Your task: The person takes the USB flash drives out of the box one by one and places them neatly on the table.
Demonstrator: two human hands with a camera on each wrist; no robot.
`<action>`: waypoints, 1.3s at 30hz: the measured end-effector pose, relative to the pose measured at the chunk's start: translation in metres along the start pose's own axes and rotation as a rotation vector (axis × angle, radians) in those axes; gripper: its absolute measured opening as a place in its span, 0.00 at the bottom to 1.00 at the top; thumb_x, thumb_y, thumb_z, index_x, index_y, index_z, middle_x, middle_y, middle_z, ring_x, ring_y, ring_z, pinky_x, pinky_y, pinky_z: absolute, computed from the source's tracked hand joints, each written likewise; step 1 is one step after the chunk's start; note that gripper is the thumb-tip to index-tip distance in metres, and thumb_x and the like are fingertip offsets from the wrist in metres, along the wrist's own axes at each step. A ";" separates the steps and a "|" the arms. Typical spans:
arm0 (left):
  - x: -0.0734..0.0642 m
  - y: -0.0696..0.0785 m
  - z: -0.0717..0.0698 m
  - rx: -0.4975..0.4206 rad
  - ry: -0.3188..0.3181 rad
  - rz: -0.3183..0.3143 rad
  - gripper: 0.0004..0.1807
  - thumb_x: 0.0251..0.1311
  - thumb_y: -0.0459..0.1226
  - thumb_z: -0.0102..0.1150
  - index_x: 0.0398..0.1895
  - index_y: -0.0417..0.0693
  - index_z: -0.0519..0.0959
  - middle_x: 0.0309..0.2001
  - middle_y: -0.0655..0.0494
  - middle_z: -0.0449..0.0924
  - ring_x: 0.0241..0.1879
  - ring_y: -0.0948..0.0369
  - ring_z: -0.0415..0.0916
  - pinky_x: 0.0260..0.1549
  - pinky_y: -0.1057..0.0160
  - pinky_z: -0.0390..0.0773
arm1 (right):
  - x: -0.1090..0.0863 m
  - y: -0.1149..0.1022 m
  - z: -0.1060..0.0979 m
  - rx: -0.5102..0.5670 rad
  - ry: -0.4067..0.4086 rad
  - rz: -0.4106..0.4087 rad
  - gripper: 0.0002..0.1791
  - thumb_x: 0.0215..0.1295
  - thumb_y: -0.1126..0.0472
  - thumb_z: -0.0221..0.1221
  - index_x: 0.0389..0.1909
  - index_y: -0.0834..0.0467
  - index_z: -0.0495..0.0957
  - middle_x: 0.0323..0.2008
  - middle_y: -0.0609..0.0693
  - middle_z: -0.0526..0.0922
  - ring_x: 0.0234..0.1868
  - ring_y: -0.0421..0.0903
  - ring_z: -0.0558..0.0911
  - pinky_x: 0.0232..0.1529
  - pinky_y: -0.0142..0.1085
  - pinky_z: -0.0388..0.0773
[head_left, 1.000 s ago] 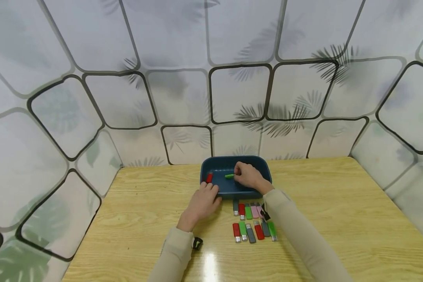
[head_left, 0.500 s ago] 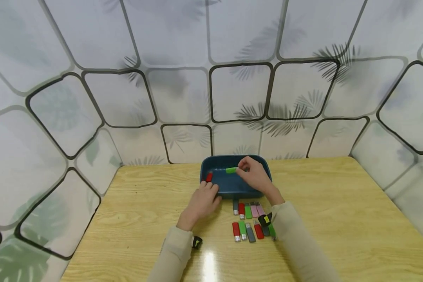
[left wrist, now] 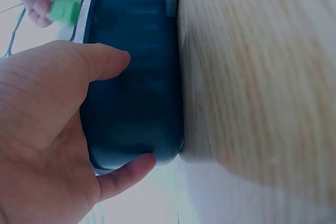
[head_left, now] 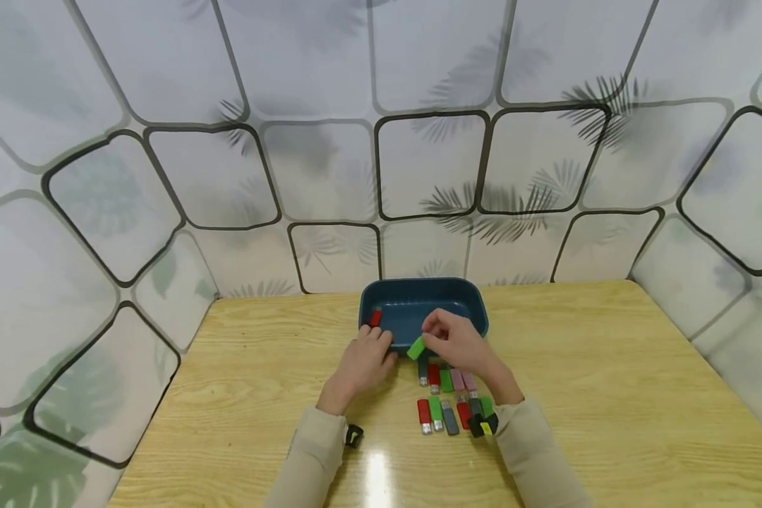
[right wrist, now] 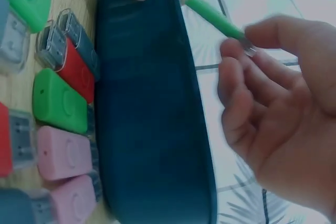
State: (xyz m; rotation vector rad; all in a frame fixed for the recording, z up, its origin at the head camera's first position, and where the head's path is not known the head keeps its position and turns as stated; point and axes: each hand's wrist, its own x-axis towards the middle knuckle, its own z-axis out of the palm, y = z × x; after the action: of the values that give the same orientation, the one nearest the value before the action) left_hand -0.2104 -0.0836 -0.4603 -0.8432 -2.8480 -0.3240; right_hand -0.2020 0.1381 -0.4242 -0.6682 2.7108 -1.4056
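Note:
My right hand (head_left: 460,343) pinches a green USB stick (head_left: 416,348) between thumb and fingers, just above the front rim of a dark blue plastic tray (head_left: 444,289). In the right wrist view, the fingertips hold this green stick (right wrist: 212,15) by its metal plug end, its body pointing away from the palm. My left hand (head_left: 363,363) grips the tray's front left rim, fingers over the edge. The left wrist view shows that thumb (left wrist: 113,61) against the outer wall. A red USB stick (head_left: 376,317) lies inside the tray at the left, near the left fingertips.
Two rows of USB sticks lie on the wooden table (head_left: 241,395) before the tray. The back row has a red (head_left: 434,376) and a pink one (head_left: 457,379), the front row a grey one (head_left: 449,418), among several others. A patterned wall cloth (head_left: 333,261) stands behind.
My right hand has lifted the green USB stick from inside the tray and brought it toward me, over the front rim. My left hand has stayed in place on the tray.

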 end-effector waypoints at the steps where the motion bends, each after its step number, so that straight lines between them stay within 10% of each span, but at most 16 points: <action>1: 0.000 0.000 0.000 0.003 0.003 0.003 0.09 0.69 0.43 0.58 0.39 0.47 0.74 0.35 0.52 0.73 0.37 0.55 0.64 0.29 0.59 0.72 | -0.001 -0.001 0.001 -0.027 -0.056 -0.013 0.03 0.69 0.64 0.59 0.41 0.58 0.76 0.28 0.44 0.80 0.25 0.40 0.75 0.30 0.34 0.74; 8: 0.000 -0.001 0.000 0.004 0.004 0.005 0.08 0.69 0.42 0.58 0.39 0.47 0.74 0.35 0.52 0.74 0.37 0.54 0.65 0.29 0.59 0.73 | -0.005 -0.012 0.015 -0.269 -0.310 -0.056 0.03 0.69 0.64 0.58 0.41 0.59 0.77 0.25 0.41 0.76 0.23 0.36 0.73 0.29 0.32 0.72; 15: -0.001 -0.001 -0.002 0.017 0.009 0.005 0.08 0.69 0.42 0.57 0.40 0.47 0.74 0.37 0.51 0.75 0.38 0.54 0.66 0.30 0.58 0.74 | -0.004 -0.013 0.032 -0.404 -0.287 -0.028 0.03 0.70 0.62 0.58 0.40 0.57 0.78 0.25 0.42 0.75 0.23 0.38 0.72 0.27 0.34 0.70; 39: -0.002 0.000 -0.003 0.026 0.000 0.005 0.09 0.71 0.43 0.55 0.39 0.47 0.73 0.37 0.51 0.74 0.39 0.53 0.66 0.30 0.57 0.75 | -0.003 -0.001 0.047 -0.365 -0.238 0.064 0.02 0.67 0.61 0.61 0.38 0.54 0.80 0.31 0.43 0.80 0.28 0.39 0.75 0.31 0.38 0.74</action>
State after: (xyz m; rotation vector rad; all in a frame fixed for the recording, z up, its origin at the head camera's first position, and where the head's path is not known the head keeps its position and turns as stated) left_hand -0.2083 -0.0850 -0.4576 -0.8450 -2.8430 -0.2856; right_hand -0.1886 0.1021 -0.4519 -0.7023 2.7830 -0.7649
